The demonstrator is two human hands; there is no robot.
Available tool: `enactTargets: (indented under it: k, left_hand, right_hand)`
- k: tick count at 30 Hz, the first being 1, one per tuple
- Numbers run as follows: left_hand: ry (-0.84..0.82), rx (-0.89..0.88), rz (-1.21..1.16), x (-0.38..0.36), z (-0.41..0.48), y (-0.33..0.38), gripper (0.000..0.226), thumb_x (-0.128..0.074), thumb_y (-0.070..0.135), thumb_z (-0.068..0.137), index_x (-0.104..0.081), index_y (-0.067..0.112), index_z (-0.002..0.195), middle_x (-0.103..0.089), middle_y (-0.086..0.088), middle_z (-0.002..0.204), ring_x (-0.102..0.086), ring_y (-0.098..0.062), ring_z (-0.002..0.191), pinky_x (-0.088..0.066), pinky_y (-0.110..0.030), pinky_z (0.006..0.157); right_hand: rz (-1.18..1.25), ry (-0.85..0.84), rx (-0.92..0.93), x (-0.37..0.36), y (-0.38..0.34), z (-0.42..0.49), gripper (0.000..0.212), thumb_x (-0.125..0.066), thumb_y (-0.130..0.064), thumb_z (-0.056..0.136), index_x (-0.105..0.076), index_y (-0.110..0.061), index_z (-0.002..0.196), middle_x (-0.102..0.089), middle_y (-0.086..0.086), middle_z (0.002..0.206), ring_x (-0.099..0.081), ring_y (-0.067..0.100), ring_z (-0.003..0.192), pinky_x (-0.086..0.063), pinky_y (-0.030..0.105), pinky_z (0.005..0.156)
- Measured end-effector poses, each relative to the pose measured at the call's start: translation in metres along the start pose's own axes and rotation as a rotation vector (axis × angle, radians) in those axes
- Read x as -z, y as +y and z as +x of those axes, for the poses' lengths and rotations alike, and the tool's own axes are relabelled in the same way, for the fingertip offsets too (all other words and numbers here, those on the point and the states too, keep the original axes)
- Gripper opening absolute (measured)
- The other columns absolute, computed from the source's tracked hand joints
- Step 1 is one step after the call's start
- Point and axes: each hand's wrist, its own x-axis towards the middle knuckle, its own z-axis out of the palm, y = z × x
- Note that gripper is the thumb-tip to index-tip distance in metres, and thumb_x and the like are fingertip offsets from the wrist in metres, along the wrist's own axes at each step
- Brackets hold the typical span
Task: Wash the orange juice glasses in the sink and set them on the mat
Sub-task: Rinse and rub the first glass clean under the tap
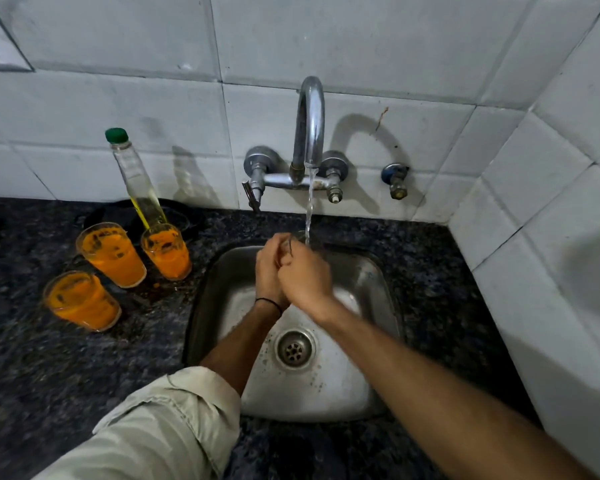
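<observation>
A clear glass [305, 237] is held under the running tap water above the steel sink [371, 271]; only its rim shows past my fingers. My left hand [268, 268] curls round the glass from the left. My right hand [305, 280] closes on it from the right, pressed against the left hand. Three glasses with orange juice stand on the dark counter left of the sink: one at the back left [113, 254], one at the back right [167, 251] and one nearer me [82, 301]. A dark mat [118, 209] seems to lie behind them.
A chrome wall faucet [310, 133] runs a thin stream into the sink. A tall clear bottle [136, 178] with a green cap and yellow liquid stands behind the juice glasses. White tiled walls close off the back and right. The sink drain [294, 348] is open.
</observation>
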Motion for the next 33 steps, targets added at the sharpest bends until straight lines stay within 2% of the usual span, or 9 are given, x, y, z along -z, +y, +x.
enactTargets:
  k: [3,9,16,19,21,23,27,30,33]
  left_hand:
    - [0.033,-0.011,-0.028,0.010,0.003,-0.005,0.012,-0.063,0.019,0.083,-0.060,0.028,0.090,-0.062,0.002,0.079,-0.057,-0.012,0.075,-0.052,-0.042,0.077]
    - [-0.286,-0.064,0.100,0.014,0.003,-0.003,0.053,-0.079,0.022,0.053,-0.059,0.033,0.101,-0.071,0.000,0.096,-0.068,-0.017,0.089,-0.056,-0.042,0.085]
    - [-0.118,-0.195,0.145,-0.001,0.000,0.014,0.030,-0.073,0.015,0.072,-0.060,0.021,0.098,-0.067,0.002,0.089,-0.062,-0.009,0.082,-0.050,-0.023,0.073]
    - [-0.083,-0.041,0.022,-0.009,-0.004,0.020,0.008,-0.054,0.042,0.076,-0.058,0.036,0.079,-0.058,0.009,0.075,-0.053,-0.011,0.074,-0.047,-0.031,0.070]
    - [-0.058,-0.037,-0.006,-0.006,-0.002,0.016,0.010,-0.054,0.030,0.084,-0.055,0.030,0.074,-0.054,0.010,0.069,-0.048,-0.009,0.068,-0.043,-0.033,0.066]
    - [-0.084,-0.067,0.014,0.004,-0.001,0.011,0.018,-0.066,0.013,0.077,-0.054,0.027,0.079,-0.058,0.011,0.070,-0.051,-0.004,0.067,-0.044,-0.027,0.065]
    - [-0.267,-0.043,0.151,0.010,-0.011,0.016,0.054,-0.083,-0.001,0.058,-0.055,0.027,0.096,-0.066,0.008,0.087,-0.062,-0.013,0.083,-0.051,-0.015,0.071]
    - [-0.204,-0.072,0.247,0.003,-0.010,0.019,0.054,-0.083,0.001,0.060,-0.056,0.024,0.100,-0.066,0.008,0.093,-0.064,-0.008,0.087,-0.047,-0.008,0.072]
    - [-0.119,-0.140,0.216,0.002,-0.007,0.021,0.038,-0.073,-0.003,0.069,-0.057,0.021,0.093,-0.063,0.009,0.085,-0.058,0.000,0.078,-0.042,-0.005,0.065]
  right_hand:
    - [0.068,0.025,0.213,-0.001,0.016,-0.004,0.029,-0.053,-0.001,0.089,-0.068,-0.015,0.109,-0.067,0.005,0.104,-0.063,0.023,0.098,-0.048,0.026,0.085]
    - [-1.011,-0.354,0.980,0.066,0.046,0.035,0.038,-0.062,-0.007,0.082,-0.062,-0.023,0.117,-0.064,-0.002,0.121,-0.054,0.018,0.125,-0.012,0.052,0.122]
    - [-0.386,-0.321,0.290,0.044,0.021,0.027,0.009,-0.053,-0.015,0.089,-0.061,-0.014,0.093,-0.063,0.000,0.090,-0.061,0.019,0.092,-0.039,0.043,0.100]
    - [-0.081,0.076,0.013,0.016,0.007,0.007,0.016,-0.052,-0.017,0.095,-0.061,-0.014,0.108,-0.058,-0.001,0.088,-0.055,0.016,0.086,-0.047,0.040,0.092]
    - [0.035,0.249,0.144,0.001,0.020,-0.007,0.025,-0.055,-0.002,0.087,-0.060,-0.013,0.109,-0.054,-0.002,0.093,-0.043,0.012,0.089,-0.046,0.038,0.089]
    - [0.005,0.140,0.465,0.006,0.049,-0.005,0.038,-0.053,0.008,0.074,-0.065,-0.011,0.103,-0.061,0.001,0.102,-0.046,0.016,0.091,-0.048,0.041,0.083]
    - [-0.811,-0.232,0.946,0.054,0.078,0.032,0.046,-0.062,-0.004,0.075,-0.069,-0.017,0.118,-0.066,0.000,0.127,-0.056,0.020,0.124,-0.019,0.055,0.121]
    - [-0.952,-0.325,0.823,0.056,0.061,0.036,0.032,-0.065,-0.016,0.084,-0.065,-0.019,0.116,-0.063,0.000,0.129,-0.050,0.018,0.131,-0.005,0.046,0.124]
    - [-0.423,-0.223,0.386,0.035,0.044,0.028,0.012,-0.058,-0.013,0.086,-0.059,-0.016,0.097,-0.067,0.008,0.106,-0.059,0.027,0.111,-0.042,0.037,0.100]
